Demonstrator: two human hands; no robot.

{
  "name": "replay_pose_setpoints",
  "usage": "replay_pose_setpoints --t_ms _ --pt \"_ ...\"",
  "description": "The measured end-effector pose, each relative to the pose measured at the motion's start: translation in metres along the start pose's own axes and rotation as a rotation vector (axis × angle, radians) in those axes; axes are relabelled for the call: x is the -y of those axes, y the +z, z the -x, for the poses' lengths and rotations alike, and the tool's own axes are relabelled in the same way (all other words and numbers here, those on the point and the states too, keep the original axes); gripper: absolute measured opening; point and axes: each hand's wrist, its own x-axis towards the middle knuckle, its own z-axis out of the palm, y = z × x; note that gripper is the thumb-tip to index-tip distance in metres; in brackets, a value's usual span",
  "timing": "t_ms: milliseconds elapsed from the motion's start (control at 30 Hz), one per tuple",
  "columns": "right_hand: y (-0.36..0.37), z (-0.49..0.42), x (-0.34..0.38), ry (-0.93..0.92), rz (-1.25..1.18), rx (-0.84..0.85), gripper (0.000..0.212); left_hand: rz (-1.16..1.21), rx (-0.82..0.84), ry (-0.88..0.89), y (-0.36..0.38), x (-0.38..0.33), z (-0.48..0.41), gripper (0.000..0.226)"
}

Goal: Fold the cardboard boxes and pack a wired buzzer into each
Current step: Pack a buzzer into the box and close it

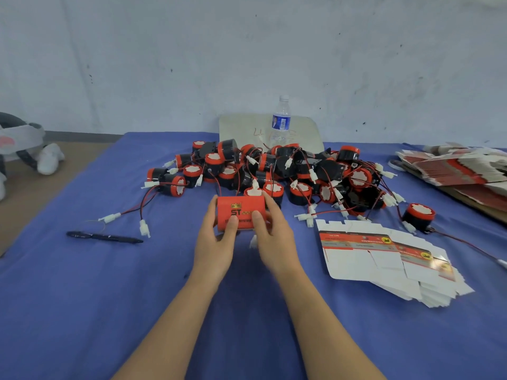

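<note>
A red cardboard box [241, 208] with gold and black print is held over the blue table, just in front of the buzzer pile. My left hand [218, 239] grips its left end, thumb on the printed face. My right hand [270, 237] grips its right end, thumb also on the face. A white connector [253, 241] hangs below the box between my hands. Behind lies a heap of black-and-red wired buzzers [274, 171] with red and black leads and white plugs. To the right, a stack of flat unfolded boxes [384, 259] lies printed side up.
A black pen [104, 237] lies at the left on the blue cloth [82, 297]. A water bottle [281, 120] stands at the back on a pale board. More flat box blanks [461, 168] are piled at the far right. A lone buzzer [418, 216] sits near the stack.
</note>
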Motion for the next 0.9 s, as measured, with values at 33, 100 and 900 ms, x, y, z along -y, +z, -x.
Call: replay_pose_setpoints --t_ms 33,100,900 --pt "-0.009 0.001 0.004 -0.011 -0.043 -0.03 0.046 0.033 0.023 0.017 0.007 -0.009 0.001 0.054" --pt "-0.019 0.0 0.015 -0.039 -0.125 -0.06 0.045 0.075 0.04 0.068 0.013 -0.023 0.0 0.052" --pt "-0.432 0.245 0.138 0.554 0.819 -1.302 0.06 -0.61 1.14 0.681 0.389 -0.22 0.277 0.036"
